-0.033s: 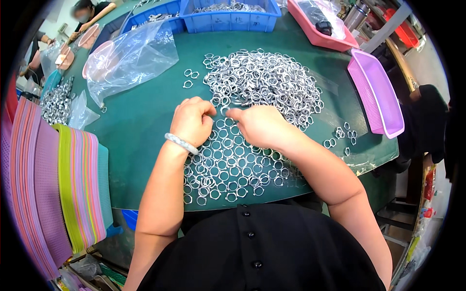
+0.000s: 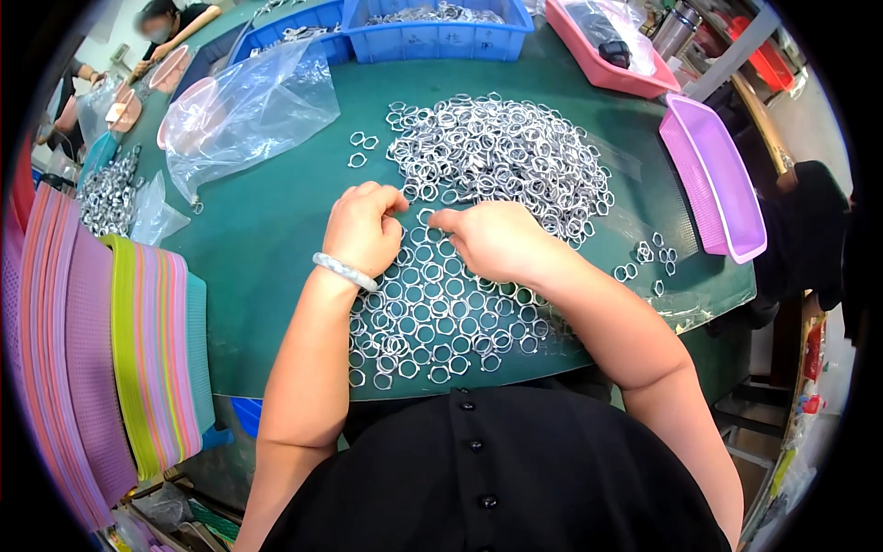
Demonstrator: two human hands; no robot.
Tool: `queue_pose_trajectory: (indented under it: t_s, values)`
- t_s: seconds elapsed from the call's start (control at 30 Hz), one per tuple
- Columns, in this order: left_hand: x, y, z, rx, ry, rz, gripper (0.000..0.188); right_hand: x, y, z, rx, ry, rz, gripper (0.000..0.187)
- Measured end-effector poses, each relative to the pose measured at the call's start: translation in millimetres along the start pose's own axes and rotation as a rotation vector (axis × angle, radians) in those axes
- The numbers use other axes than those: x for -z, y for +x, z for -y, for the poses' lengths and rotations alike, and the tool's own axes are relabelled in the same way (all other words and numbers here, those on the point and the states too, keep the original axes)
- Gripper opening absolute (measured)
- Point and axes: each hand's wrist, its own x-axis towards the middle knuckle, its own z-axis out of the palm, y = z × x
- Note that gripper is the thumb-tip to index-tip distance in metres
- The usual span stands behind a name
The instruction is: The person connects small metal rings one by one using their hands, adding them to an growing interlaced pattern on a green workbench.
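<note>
A heap of silvery metal rings (image 2: 501,152), with small bumps on their rims, lies on the green table. Nearer my body, more rings (image 2: 445,326) are spread mostly in a single flat layer, some overlapping. My left hand (image 2: 362,225), with a pale bangle on its wrist, rests at the layer's far left edge. Its fingers are curled in, and what they hold, if anything, is hidden. Between heap and layer, my right hand (image 2: 492,237) has its fingers bent, the index fingertip against a single metal ring (image 2: 425,216). Its other fingertips are hidden beneath the hand.
Stacked plastic baskets (image 2: 152,350) stand at the left, a purple basket (image 2: 713,175) at the right. Blue bins (image 2: 437,39) and a pink tray (image 2: 607,55) line the back. A clear plastic bag (image 2: 258,115) and a few stray rings (image 2: 357,160) lie left of the heap. People sit at far left.
The ring at my right fingertip has shifted slightly toward my body, away from the heap. Both hands have hardly moved.
</note>
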Motion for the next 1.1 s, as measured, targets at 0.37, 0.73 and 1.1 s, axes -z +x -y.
queue_pose_trajectory:
  t_s: [0.37,0.73,1.1]
  values:
    - [-5,0,4,0.010,0.050,-0.061,0.028,-2,5,1,-0.008,0.003,-0.041,0.034]
    - [-4,0,1,0.025,0.044,-0.050,0.008,4,-6,-6,-0.111,0.059,-0.092,0.027]
    - [5,1,7,0.099,0.159,-0.101,0.006,-2,-9,-7,-0.030,0.006,0.015,0.039]
